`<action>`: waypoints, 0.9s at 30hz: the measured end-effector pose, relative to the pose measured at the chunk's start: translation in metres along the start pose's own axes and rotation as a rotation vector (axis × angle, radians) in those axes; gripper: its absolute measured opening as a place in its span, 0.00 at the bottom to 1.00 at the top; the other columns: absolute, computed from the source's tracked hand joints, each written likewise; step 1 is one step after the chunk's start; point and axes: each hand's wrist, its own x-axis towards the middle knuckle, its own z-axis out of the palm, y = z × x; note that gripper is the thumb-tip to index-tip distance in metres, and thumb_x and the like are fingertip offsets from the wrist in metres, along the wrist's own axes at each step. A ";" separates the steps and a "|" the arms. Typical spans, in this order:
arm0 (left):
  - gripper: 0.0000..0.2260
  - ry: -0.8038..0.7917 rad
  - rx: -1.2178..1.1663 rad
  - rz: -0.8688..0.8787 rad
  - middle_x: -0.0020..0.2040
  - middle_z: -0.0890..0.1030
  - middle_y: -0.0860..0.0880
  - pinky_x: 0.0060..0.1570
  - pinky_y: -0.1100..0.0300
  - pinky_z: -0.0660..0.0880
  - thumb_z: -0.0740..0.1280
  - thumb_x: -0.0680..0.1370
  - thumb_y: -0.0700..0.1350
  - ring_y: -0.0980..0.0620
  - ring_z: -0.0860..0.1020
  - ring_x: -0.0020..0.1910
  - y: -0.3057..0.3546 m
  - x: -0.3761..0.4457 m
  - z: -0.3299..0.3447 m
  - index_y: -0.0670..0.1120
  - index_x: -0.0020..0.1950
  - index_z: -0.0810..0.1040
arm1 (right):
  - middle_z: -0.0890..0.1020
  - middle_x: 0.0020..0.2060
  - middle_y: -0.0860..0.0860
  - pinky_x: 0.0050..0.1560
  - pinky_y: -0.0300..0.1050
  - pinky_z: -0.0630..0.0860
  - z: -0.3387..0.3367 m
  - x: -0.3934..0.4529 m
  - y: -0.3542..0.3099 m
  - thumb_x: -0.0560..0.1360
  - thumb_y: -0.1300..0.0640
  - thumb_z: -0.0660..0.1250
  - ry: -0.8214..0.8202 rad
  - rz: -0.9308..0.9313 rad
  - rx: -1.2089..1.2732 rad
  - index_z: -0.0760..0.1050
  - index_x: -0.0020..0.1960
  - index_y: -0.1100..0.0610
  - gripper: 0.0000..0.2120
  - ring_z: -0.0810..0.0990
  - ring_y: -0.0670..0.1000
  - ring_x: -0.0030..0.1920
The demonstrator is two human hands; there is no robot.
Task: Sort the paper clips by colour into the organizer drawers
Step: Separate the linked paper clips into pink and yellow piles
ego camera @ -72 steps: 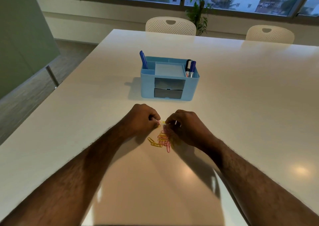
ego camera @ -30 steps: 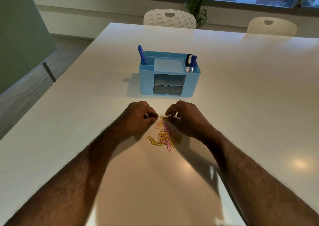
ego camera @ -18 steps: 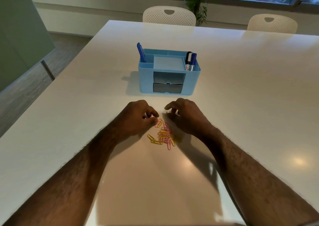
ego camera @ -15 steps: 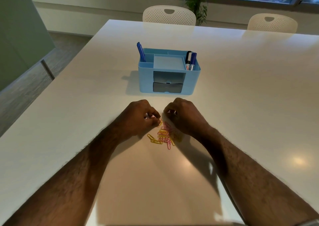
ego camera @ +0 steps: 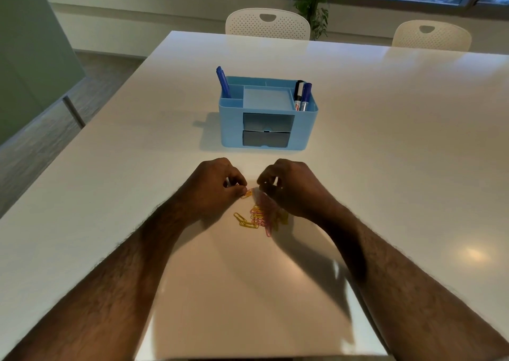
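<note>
A small heap of yellow and pink paper clips (ego camera: 257, 219) lies on the white table (ego camera: 385, 168) in front of me. My left hand (ego camera: 213, 188) is curled at the heap's upper left, its fingertips pinching a yellow paper clip (ego camera: 247, 194). My right hand (ego camera: 289, 188) is curled at the upper right of the heap, fingers bent over it; blurred pink clips show under its fingers, and whether it grips any is unclear. The blue organizer (ego camera: 268, 112) stands farther back, its two grey drawers (ego camera: 267, 132) pushed in.
A blue pen (ego camera: 223, 82) stands in the organizer's left compartment, two markers (ego camera: 301, 96) in the right one. Two white chairs (ego camera: 267, 24) are at the table's far edge, with a plant behind. The table's left edge drops to the floor.
Both hands have closed in over the top of the heap. The left fingertips now pinch a yellow clip; the right fingers have curled down onto the pink clips.
</note>
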 end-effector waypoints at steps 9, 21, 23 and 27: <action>0.07 0.016 0.004 0.030 0.47 0.80 0.48 0.43 0.63 0.74 0.69 0.74 0.44 0.53 0.77 0.44 -0.003 -0.002 -0.001 0.47 0.51 0.83 | 0.81 0.53 0.54 0.46 0.39 0.75 0.007 0.009 -0.012 0.74 0.59 0.69 -0.097 0.019 0.010 0.79 0.58 0.55 0.12 0.78 0.49 0.47; 0.07 -0.014 -0.007 -0.020 0.50 0.79 0.44 0.48 0.58 0.79 0.68 0.75 0.40 0.49 0.78 0.50 -0.002 0.000 -0.005 0.42 0.51 0.82 | 0.80 0.51 0.52 0.46 0.41 0.77 -0.008 0.005 0.011 0.76 0.60 0.64 -0.094 0.169 0.001 0.77 0.51 0.58 0.06 0.77 0.49 0.47; 0.07 -0.006 0.010 -0.007 0.50 0.79 0.45 0.46 0.60 0.76 0.68 0.75 0.39 0.49 0.78 0.49 -0.004 0.000 -0.007 0.42 0.51 0.82 | 0.81 0.51 0.52 0.49 0.44 0.78 -0.014 0.004 0.019 0.76 0.61 0.63 -0.091 0.199 -0.020 0.78 0.52 0.57 0.07 0.77 0.50 0.47; 0.08 0.005 0.066 0.021 0.48 0.79 0.45 0.42 0.64 0.71 0.68 0.74 0.38 0.52 0.76 0.44 -0.008 0.001 -0.008 0.44 0.51 0.83 | 0.81 0.52 0.53 0.48 0.42 0.76 -0.022 -0.001 0.032 0.76 0.61 0.65 -0.082 0.249 -0.032 0.79 0.53 0.57 0.07 0.76 0.50 0.48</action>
